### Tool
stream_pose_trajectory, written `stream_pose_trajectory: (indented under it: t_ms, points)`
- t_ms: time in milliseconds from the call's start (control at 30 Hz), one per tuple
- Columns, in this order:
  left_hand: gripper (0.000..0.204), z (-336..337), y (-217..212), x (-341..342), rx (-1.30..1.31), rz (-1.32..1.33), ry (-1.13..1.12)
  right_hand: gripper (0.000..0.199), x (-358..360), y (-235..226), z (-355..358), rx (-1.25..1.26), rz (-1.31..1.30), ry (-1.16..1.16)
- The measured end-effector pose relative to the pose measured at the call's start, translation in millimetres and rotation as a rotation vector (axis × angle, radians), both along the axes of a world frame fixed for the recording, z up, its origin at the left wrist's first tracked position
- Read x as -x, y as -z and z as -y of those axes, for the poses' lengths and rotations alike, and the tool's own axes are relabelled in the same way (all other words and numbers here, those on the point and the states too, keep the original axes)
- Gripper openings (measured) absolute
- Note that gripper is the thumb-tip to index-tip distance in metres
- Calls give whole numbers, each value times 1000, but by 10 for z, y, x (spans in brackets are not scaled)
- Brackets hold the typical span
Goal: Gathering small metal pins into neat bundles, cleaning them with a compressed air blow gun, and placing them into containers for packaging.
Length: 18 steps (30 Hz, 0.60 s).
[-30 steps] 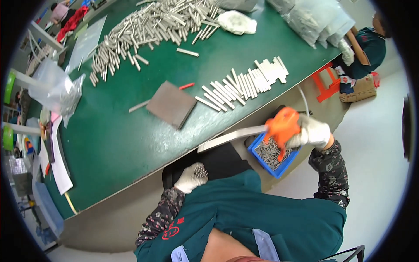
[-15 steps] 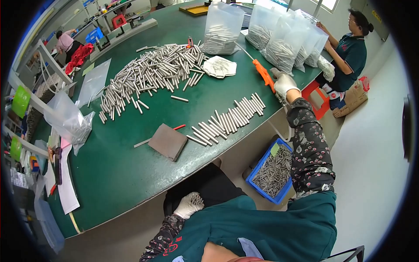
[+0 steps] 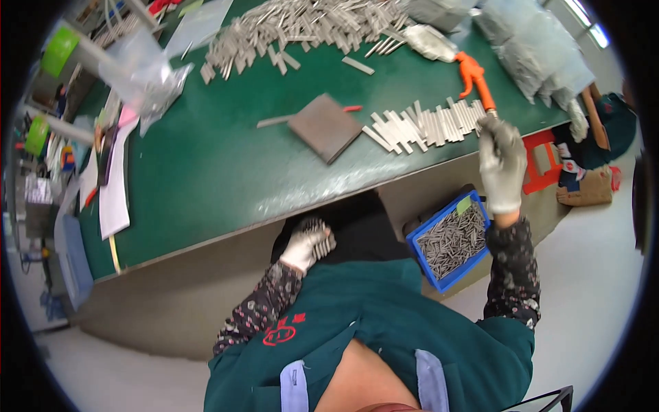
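My left hand [image 3: 307, 247], in a white glove with grey fingers, rests on my dark lap with its fingers curled closed. Whatever it may hold is hidden. Gloved in the same way, my right hand [image 3: 502, 168] is raised by the table's front edge, fingers bent together. It is just below the tail of an orange air blow gun [image 3: 473, 77] lying on the table; blur hides whether they touch. Left of that hand, short metal pins [image 3: 432, 127] lie side by side in an uneven row. A flat brown-grey block [image 3: 325, 129] sits at the row's left end.
A large heap of metal pins [image 3: 302, 31] covers the back of the green table [image 3: 226, 165]. Filled plastic bags [image 3: 532, 51] stand back right, near another person [image 3: 611, 130]. Below the edge is a blue crate [image 3: 446, 281] of small pins. A folded white cloth [image 3: 430, 42] lies by the gun.
My view has tilted down, so the table sits higher in the picture. My right hand has drawn back toward me from the air blow gun's handle end. The left hand stays on my lap.
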State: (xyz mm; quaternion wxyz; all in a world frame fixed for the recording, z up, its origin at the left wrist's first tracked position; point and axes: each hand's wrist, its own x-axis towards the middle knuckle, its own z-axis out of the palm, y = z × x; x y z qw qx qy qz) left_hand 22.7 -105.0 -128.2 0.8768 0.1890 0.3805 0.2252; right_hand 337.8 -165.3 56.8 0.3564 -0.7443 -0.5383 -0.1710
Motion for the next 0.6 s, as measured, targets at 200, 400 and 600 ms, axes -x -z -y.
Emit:
stream_pose_trajectory:
  t_ms: [200,400,600]
  points:
    - [21,5,-349,-133,-307,35,-117,58,1250,1012,191,969,-1890,-382]
    - [30,143,-180,-72,-982,-374,31,48,1851,1865,-82,321,-3044,-518]
    - [41,132,64,37,-1306,-484,141,30,1975,2012,-59,415,-2805,-121]
